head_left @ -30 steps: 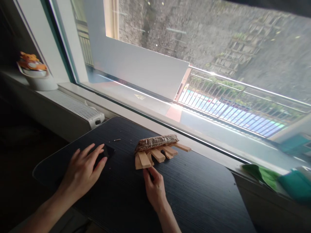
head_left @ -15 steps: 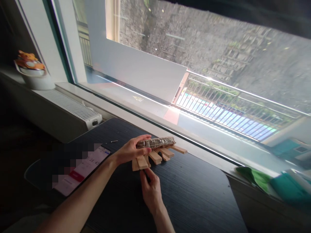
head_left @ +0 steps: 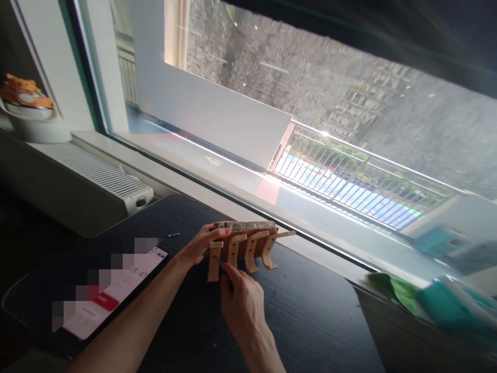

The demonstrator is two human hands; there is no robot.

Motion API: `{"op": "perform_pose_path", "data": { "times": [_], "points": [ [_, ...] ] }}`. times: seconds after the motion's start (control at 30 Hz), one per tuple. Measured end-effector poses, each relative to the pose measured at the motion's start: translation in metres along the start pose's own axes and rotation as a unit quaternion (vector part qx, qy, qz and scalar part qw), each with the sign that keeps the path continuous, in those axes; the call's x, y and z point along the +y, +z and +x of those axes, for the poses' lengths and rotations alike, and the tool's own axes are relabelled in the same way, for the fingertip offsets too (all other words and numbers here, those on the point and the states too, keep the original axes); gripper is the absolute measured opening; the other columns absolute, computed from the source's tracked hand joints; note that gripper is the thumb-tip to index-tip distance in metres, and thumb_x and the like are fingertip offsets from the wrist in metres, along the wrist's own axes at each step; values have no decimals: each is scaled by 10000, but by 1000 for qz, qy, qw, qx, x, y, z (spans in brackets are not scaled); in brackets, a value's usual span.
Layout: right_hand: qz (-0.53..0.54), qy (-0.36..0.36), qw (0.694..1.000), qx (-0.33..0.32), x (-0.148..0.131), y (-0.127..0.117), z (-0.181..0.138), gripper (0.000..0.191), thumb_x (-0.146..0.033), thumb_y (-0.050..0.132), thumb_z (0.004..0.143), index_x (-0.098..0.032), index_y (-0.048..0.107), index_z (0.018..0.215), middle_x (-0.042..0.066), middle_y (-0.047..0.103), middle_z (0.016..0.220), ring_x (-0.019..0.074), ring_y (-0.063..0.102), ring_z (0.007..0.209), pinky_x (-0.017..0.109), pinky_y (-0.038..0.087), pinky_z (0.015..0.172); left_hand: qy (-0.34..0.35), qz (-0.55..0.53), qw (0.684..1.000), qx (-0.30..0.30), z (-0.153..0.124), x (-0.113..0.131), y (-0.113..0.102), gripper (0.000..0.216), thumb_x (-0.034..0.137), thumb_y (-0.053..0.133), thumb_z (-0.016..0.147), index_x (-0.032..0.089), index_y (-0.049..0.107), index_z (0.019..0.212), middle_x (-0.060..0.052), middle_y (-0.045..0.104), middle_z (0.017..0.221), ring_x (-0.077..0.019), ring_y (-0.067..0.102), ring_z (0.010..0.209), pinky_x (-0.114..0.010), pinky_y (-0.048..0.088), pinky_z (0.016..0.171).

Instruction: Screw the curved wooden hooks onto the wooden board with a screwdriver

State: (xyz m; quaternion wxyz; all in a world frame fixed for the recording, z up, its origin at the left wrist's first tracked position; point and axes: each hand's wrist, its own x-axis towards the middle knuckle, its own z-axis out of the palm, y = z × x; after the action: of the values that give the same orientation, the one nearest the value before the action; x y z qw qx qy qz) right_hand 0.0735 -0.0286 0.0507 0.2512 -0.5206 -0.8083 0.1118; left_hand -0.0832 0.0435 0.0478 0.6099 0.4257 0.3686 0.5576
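Observation:
A wooden coat rack (head_left: pixel 248 243) with several curved pegs stands on its edge on the dark table (head_left: pixel 303 311), pegs facing me. My left hand (head_left: pixel 198 244) grips the rack's left end, fingers curled round it. My right hand (head_left: pixel 240 300) is just in front of the leftmost pegs, fingers pinched on a thin dark tool that I cannot make out, its tip near the pegs.
A phone (head_left: pixel 112 290) with a lit screen lies on the table at the left. A small screw or nail (head_left: pixel 173 235) lies behind it. A white radiator (head_left: pixel 97 173) and a bowl (head_left: pixel 27 122) sit at the far left. Green and teal cloths (head_left: pixel 427 303) lie at the right, under the window.
My left hand left the phone, took the rack's left end and tipped the rack from lying flat up onto its edge. My right hand stayed in front of it.

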Motion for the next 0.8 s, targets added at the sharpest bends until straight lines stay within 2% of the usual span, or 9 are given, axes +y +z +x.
{"op": "perform_pose_path", "data": {
  "times": [0.13,0.27,0.4,0.53,0.6,0.7,0.8],
  "points": [
    [-49,-21,998,13,-4,0,0,321,-184,446,875,-273,663,1095,6,724,840,148,669,639,224,371,527,-17,-53,998,31,6,-4,0,271,371,747,643,161,680,801,-22,701,725,-176,636,632,-260,484,594],
    [-87,-34,995,24,-5,2,1,334,-186,430,886,-264,640,1134,5,702,783,148,666,623,239,351,516,-40,-90,992,79,12,-10,-6,374,474,736,628,156,670,814,-22,700,696,-190,635,615,-273,467,567],
    [-152,-39,987,-20,-15,-5,9,313,-148,451,859,-256,649,1077,7,680,725,147,641,558,250,300,475,-48,-117,987,97,9,-14,-11,437,500,746,587,152,671,840,-24,701,683,-207,647,629,-284,468,574],
    [-201,-58,974,-87,-28,-13,16,245,-115,483,808,-208,658,951,43,667,710,167,635,554,247,303,462,-50,-132,985,103,4,-13,-5,395,397,786,535,131,681,808,-31,694,657,-207,640,600,-293,472,568],
    [-205,-66,971,-99,-28,-13,16,286,-97,486,783,-181,655,998,66,671,729,192,644,568,256,336,468,-41,-141,982,118,3,-12,0,360,353,791,520,123,679,773,-31,693,657,-191,630,586,-290,476,574],
    [-128,-54,988,-67,-19,-4,9,383,-114,455,815,-183,632,1147,78,699,788,205,666,622,270,418,530,-9,-154,974,167,2,-13,7,324,359,778,539,136,663,746,-1,677,636,-147,601,557,-255,462,552],
    [68,31,997,-18,-6,10,3,342,-193,439,864,-198,669,1117,67,731,890,196,685,764,267,480,668,20,-157,966,205,1,-16,11,311,350,784,530,144,655,723,20,657,609,-126,578,528,-236,448,523]
  ]
}}
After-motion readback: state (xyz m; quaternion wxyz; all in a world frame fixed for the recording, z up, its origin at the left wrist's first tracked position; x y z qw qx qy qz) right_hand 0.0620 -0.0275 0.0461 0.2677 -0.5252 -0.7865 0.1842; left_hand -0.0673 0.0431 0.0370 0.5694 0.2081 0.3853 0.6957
